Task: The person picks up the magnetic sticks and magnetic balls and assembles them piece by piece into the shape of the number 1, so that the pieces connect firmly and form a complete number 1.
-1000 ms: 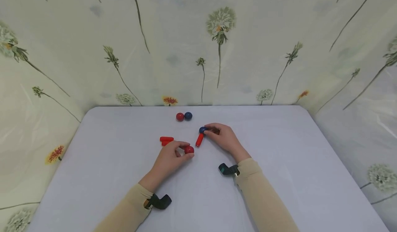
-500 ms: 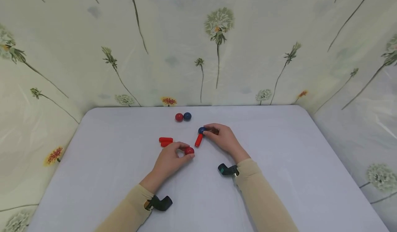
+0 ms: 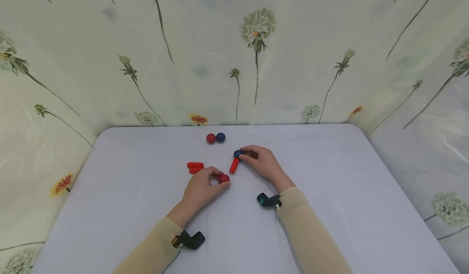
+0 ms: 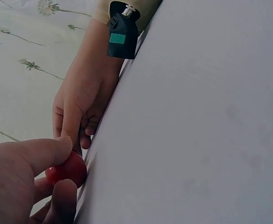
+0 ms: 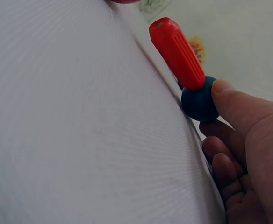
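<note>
Between thumb and fingers my left hand (image 3: 200, 189) pinches a glossy red ball (image 3: 224, 178), low over the tabletop. My right hand (image 3: 264, 162) pinches a dark blue ball (image 5: 199, 101) at its right side. A short ribbed red rod (image 5: 177, 53) is joined to that blue ball and slants toward the red one; a small gap separates the rod's near end from the red ball in the head view. The rod's free end shows a greyish spot in the right wrist view. Two more red rods (image 3: 195, 165) lie side by side just beyond the left hand, which partly covers one.
Toward the back of the white table (image 3: 348, 192), a second red ball (image 3: 211, 139) and a second blue ball (image 3: 220, 137) sit touching. A curtain (image 3: 205, 62) with a dandelion print surrounds the table's back and sides. Each wrist wears a black camera (image 3: 193, 240).
My left hand has eased slightly to the right with the red ball, nearer the rod. The right hand keeps its grip on the blue ball; the head view has shifted a little.
</note>
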Motion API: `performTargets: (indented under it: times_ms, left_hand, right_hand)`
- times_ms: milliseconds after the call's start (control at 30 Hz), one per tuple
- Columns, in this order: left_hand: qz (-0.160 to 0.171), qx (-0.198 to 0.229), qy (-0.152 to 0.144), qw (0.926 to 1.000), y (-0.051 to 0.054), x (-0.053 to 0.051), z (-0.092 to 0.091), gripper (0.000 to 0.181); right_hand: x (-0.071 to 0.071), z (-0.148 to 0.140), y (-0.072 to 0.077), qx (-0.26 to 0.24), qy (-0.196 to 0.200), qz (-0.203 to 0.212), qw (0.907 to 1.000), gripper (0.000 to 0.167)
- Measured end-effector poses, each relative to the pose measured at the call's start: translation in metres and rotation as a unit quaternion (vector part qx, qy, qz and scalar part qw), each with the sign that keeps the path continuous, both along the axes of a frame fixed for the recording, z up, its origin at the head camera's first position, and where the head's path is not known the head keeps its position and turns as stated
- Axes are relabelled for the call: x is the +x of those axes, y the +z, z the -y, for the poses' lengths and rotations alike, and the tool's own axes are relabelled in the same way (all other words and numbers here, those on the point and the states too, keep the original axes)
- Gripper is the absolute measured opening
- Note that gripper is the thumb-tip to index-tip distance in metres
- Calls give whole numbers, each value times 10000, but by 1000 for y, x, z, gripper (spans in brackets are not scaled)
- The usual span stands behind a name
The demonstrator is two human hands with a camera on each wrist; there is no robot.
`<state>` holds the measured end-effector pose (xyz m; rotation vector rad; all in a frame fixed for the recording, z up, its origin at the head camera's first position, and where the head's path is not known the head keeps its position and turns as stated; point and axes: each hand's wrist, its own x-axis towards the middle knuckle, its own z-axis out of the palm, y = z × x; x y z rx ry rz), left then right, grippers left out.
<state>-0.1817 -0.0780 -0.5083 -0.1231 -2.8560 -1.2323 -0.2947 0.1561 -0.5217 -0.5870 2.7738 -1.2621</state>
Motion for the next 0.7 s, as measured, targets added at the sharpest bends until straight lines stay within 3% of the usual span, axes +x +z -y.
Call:
performTargets:
  times_ms: [700]
  left_hand:
    - [120,52,-18,9999,7,-3,-4,40]
  right_hand:
    - [-1,0,-3,5,-28,34,10000,39]
